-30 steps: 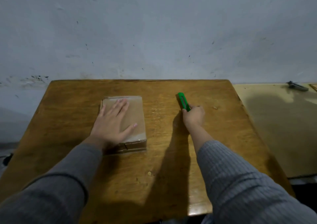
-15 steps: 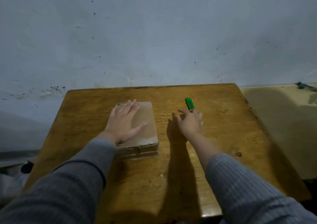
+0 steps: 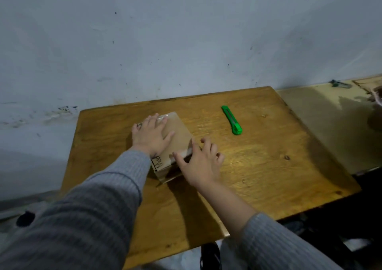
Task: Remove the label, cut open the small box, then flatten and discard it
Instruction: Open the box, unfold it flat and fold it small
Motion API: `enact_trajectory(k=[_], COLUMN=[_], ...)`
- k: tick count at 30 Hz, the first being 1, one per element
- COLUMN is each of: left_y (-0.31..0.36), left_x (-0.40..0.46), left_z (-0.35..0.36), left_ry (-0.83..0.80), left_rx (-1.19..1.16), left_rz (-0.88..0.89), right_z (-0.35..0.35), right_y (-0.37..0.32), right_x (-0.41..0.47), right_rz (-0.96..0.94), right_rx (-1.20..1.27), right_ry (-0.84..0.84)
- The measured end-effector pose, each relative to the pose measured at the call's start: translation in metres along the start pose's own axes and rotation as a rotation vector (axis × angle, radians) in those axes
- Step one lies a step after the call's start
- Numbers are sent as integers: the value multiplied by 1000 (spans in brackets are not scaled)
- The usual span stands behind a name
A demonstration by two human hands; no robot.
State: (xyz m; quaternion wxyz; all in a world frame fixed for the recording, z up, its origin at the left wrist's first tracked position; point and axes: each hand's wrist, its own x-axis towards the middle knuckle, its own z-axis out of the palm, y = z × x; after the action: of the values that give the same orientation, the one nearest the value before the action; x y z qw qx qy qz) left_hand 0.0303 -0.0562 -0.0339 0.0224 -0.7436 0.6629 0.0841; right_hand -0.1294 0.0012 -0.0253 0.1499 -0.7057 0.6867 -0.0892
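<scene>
Left hand (image 3: 152, 136), fingers spread, presses box (image 3: 175, 133) flat; open right hand (image 3: 201, 162) should grip near corner firmly, avoiding slip

A bare, plain workroom, perhaps a classroom or storeroom: a scuffed wooden bench (image 3: 258, 166) stands against a stained, speckled grey-blue wall (image 3: 186, 42), and just right of the bench sits a paler second bench (image 3: 330, 125).
</scene>
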Motion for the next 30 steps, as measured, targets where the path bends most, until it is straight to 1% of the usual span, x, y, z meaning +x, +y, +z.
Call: enact_trajectory(k=[4,9,11,13,15,19,21,23,25,26,28,30], left_y=[-10,-26,-31,-32,-28,-19,-20,-24,-31,-35,-42,-44], left_x=[-15,-31,-37,-42,-47,-51,-52,-53,-53,-52,-51,-52], left_z=[-3,-1,2,7,13,21,20,19,19,18,14,15], left_ry=[-4,32,49,76,135,255,284,297,256,207,66,-11], left_rx=[-30,-80,-104,-135,-145,-119,-135,-178,-259,-330,-524,-635], left_rz=[-40,-48,-42,-55,-94,-185,-187,-167,-142,-139,-171,-176], right_z=[7,5,2,1,1,0,1,2,0,-1,-6,-9], right_y=[-6,-6,-3,1,2,2,5,11,18,21,25,26], right_x=[11,52,75,95,109,119,116,109,101,98,94,91], right_rz=[-12,-32,-43,-62,-105,-190,-247,-343,-424,-445,-440,-410], right_rx=[-56,-18,4,13,24,68,75,81,67,57,54,68], right_ry=[-106,-188,-181,-127,-77,-41,-56,-107,-161,-183,-217,-246])
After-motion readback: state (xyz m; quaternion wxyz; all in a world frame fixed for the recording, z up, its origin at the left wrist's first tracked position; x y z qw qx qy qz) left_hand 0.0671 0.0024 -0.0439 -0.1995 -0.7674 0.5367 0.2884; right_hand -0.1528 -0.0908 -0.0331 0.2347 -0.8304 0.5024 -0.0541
